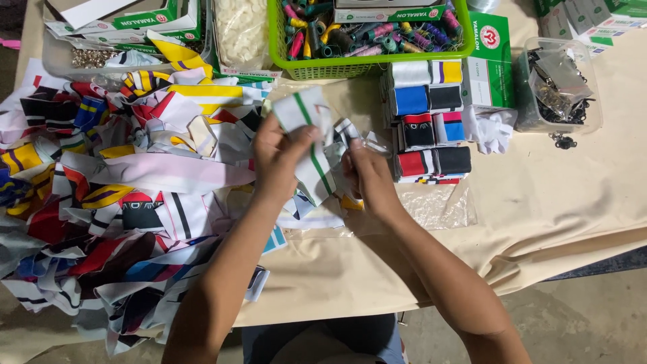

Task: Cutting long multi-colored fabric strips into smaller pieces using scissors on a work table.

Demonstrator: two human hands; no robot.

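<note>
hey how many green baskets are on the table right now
1. The green basket sits at the table's far edge, full of thread spools, beyond both hands and left of the green-and-white box. Its top is cut off by the frame.

I see a work table (539, 222) draped in cream cloth (579, 189), creased toward 4 o'clock. Bare grey concrete floor (579, 317) shows at 5 o'clock, past the table edge. Light is even and soft, no hard shadows. No walls or windows in view.

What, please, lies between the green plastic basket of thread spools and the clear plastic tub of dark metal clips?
In the head view, a green-and-white cardboard box stands between the basket and the tub.
</note>
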